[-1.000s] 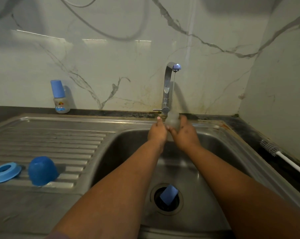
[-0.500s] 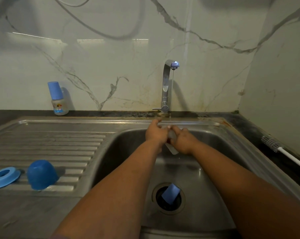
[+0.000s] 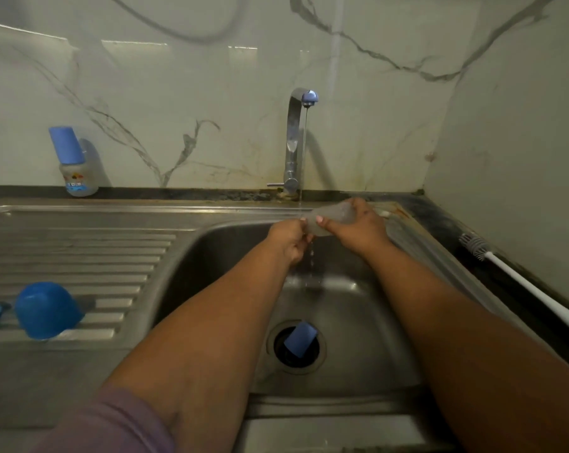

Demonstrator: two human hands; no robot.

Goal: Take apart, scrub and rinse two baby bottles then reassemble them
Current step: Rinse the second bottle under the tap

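Together, left hand (image 3: pixel 288 238) and right hand (image 3: pixel 358 227) grip the tilted clear bottle (image 3: pixel 333 215).

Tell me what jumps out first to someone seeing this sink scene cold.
First, the two hands at the back of the steel sink: the right hand grips a clear baby bottle on its side under the tap, the left hand at its open end. Next, the blue pieces: a domed cap on the drainboard, a capped bottle against the wall, and a blue part in the drain.
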